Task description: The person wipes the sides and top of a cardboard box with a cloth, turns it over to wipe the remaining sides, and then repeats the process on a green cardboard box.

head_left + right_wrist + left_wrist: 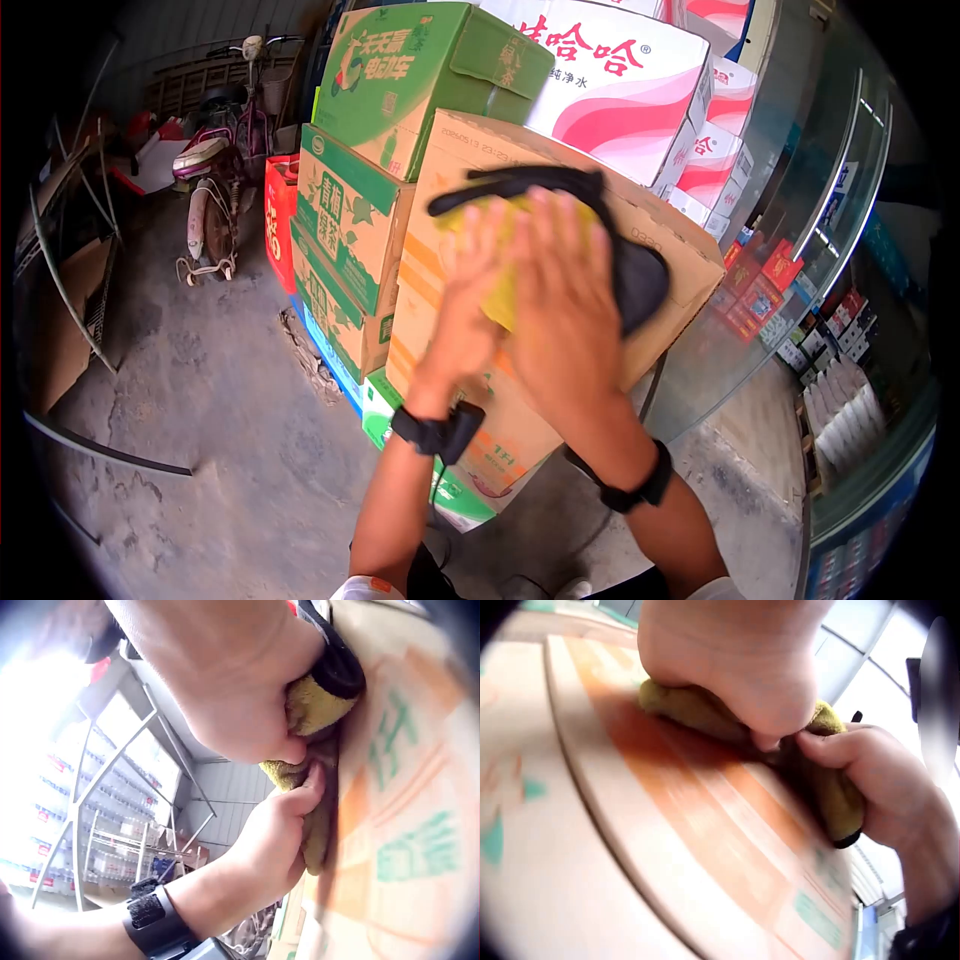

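Left hand and right hand press yellow cloth onto brown carton; fingers extended, spread unclear (blur). Judgement: keep pressure even, cloth flat.

Parked two-wheeler, well left of white-and-pink cartons.

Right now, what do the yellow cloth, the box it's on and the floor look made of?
Yellow cloth: probably microfibre or terry, matte; fuzzy pile shows.
Box: likely cardboard, mostly matte; plain brown face with printed orange bands.
Floor: looks like concrete, dull; grey, mottled.
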Tool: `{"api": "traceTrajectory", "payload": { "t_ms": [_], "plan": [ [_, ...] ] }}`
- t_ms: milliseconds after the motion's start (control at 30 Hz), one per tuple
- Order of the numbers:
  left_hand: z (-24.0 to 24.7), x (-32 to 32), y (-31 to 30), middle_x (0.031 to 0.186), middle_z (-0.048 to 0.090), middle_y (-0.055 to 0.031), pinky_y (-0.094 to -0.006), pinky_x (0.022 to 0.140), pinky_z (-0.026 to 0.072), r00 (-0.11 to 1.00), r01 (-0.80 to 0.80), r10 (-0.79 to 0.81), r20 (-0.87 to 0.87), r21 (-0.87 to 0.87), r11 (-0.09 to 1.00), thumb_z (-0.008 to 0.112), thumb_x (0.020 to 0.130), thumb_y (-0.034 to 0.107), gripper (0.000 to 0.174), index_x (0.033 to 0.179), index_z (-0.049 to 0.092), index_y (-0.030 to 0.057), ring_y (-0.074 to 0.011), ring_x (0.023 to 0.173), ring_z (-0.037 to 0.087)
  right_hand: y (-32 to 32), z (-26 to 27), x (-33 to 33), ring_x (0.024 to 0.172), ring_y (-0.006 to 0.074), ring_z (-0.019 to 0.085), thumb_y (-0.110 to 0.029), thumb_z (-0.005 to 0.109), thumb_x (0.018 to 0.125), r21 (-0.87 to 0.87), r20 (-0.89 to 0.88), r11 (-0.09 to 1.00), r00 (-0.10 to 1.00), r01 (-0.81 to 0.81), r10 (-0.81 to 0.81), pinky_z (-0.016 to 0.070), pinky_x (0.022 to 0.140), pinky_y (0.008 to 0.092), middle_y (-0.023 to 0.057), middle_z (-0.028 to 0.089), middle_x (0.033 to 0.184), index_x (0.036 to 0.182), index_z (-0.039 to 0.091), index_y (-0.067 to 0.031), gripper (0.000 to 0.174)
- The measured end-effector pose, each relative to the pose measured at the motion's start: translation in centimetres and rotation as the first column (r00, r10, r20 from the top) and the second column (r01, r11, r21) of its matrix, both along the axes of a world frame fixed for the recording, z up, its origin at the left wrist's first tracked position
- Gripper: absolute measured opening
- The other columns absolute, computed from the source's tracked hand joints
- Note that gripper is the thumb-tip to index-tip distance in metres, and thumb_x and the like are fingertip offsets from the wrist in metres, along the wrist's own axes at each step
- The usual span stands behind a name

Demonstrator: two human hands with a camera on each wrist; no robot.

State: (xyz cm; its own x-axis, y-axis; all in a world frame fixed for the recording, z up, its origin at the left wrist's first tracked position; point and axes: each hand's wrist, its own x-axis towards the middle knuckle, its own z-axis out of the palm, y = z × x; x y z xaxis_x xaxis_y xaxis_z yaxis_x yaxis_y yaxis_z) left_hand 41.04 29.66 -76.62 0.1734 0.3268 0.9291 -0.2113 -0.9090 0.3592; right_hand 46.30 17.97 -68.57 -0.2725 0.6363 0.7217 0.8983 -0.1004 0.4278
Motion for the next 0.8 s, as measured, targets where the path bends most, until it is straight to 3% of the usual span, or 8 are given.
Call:
{"api": "traceTrajectory", "payload": {
  "t_ms": [67, 200, 267, 300, 400, 533, 667, 800],
  "plan": [
    [-1.8, -0.1, 2.8, 0.163, 0.02, -0.0174, -0.0546, 0.119, -0.0005, 0.991, -0.054, 0.059, 0.116, -0.044, 0.998, 0.045, 0.095, 0.039, 0.063, 0.152, 0.039, 0.0134, -0.0414, 0.152, 0.007, 5.1, -1.2, 0.4, 0.142, 0.0344, 0.037, -0.014, 0.052, 0.087, 0.019, -0.001, 0.985, 0.985, -0.171, 0.171, 0.0222, 0.121, 0.045, 0.0233, 0.048, 0.145, 0.131, 0.052, 0.0117, 0.051],
    [-8.1, 0.3, 1.8, 0.163, 0.02, -0.0175, -0.0539, 0.119, -0.0005, 0.98, -0.039, 0.097, 0.175, -0.309, 0.95, 0.04, 0.096, 0.046, 0.066, 0.153, 0.038, 0.0128, -0.0411, 0.152, 0.008, 7.9, -6.9, -0.4, 0.133, 0.0333, 0.047, -0.015, 0.053, 0.083, -0.075, 0.035, 0.977, 0.979, -0.199, 0.202, 0.0231, 0.12, 0.0418, 0.0246, 0.057, 0.133, 0.121, 0.059, 0.013, 0.048],
    [-9.7, 1.1, -1.8, 0.163, 0.02, -0.0176, -0.0535, 0.12, -0.0005, 0.989, -0.023, 0.075, 0.124, -0.375, 0.927, 0.037, 0.096, 0.05, 0.068, 0.153, 0.038, 0.0125, -0.0409, 0.151, 0.008, 3.8, -7.6, -0.4, 0.13, 0.0327, 0.051, -0.017, 0.056, 0.081, -0.304, 0.073, 0.953, 0.997, -0.006, 0.029, 0.025, 0.118, 0.0434, 0.0239, 0.062, 0.125, 0.109, 0.067, 0.0111, 0.041],
    [-9.9, 1.4, -4.2, 0.163, 0.02, -0.0176, -0.0533, 0.12, -0.0005, 0.995, 0.007, 0.031, 0.094, -0.384, 0.923, 0.036, 0.096, 0.052, 0.069, 0.153, 0.037, 0.0124, -0.0409, 0.151, 0.008, 2.1, -8.7, 0.3, 0.128, 0.0335, 0.052, -0.018, 0.058, 0.079, -0.201, 0.053, 0.98, 0.999, -0.001, 0.011, 0.027, 0.117, 0.0447, 0.0239, 0.065, 0.119, 0.101, 0.071, 0.0092, 0.037],
    [-4.8, 0.6, -6.3, 0.163, 0.02, -0.0177, -0.0527, 0.12, -0.0005, 0.996, 0.086, -0.079, 0.038, -0.237, 0.968, 0.032, 0.097, 0.057, 0.073, 0.153, 0.037, 0.0119, -0.0406, 0.151, 0.008, -3.2, -3.2, -0.1, 0.14, 0.0397, 0.039, -0.02, 0.067, 0.075, -0.1, 0.038, 0.995, 0.999, 0.019, -0.015, 0.0232, 0.117, 0.0535, 0.0261, 0.044, 0.147, 0.136, 0.049, 0.0101, 0.07],
    [0.9, 0.3, 2.4, 0.163, 0.021, -0.0158, -0.0504, 0.121, 0.0008, 0.999, -0.005, 0.005, 0.036, 0.013, 1.0, 0.027, 0.096, 0.066, 0.081, 0.154, 0.035, 0.0097, -0.0425, 0.151, 0.007, 2.7, 1.5, -0.8, 0.144, 0.038, 0.032, -0.023, 0.075, 0.072, 0.074, 0.0, 0.995, 0.998, -0.069, 0.069, 0.0183, 0.12, 0.0509, 0.0241, 0.04, 0.151, 0.14, 0.043, 0.0102, 0.082],
    [-2.1, -0.5, 6.5, 0.163, 0.02, -0.0166, -0.051, 0.121, 0.001, 0.989, -0.046, 0.065, 0.133, -0.141, 0.989, 0.03, 0.095, 0.061, 0.078, 0.153, 0.035, 0.0096, -0.0429, 0.151, 0.007, 9.5, -0.5, -2.3, 0.142, 0.0334, 0.037, -0.021, 0.051, 0.091, 0.089, 0.199, 0.994, 0.977, 0.06, -0.077, 0.0157, 0.123, 0.0452, 0.0217, 0.049, 0.145, 0.134, 0.052, 0.0086, 0.052],
    [-7.7, 1.6, 1.1, 0.163, 0.019, -0.0173, -0.0517, 0.12, 0.0012, 0.991, -0.026, 0.066, 0.116, -0.314, 0.949, 0.033, 0.093, 0.057, 0.076, 0.153, 0.036, 0.0095, -0.0433, 0.151, 0.006, 6.7, -5.1, -0.6, 0.14, 0.0328, 0.04, -0.017, 0.047, 0.09, -0.05, 0.206, 0.999, 0.978, -0.011, 0.021, 0.0174, 0.122, 0.0457, 0.0214, 0.053, 0.141, 0.126, 0.058, 0.0112, 0.046]
  ]
}}
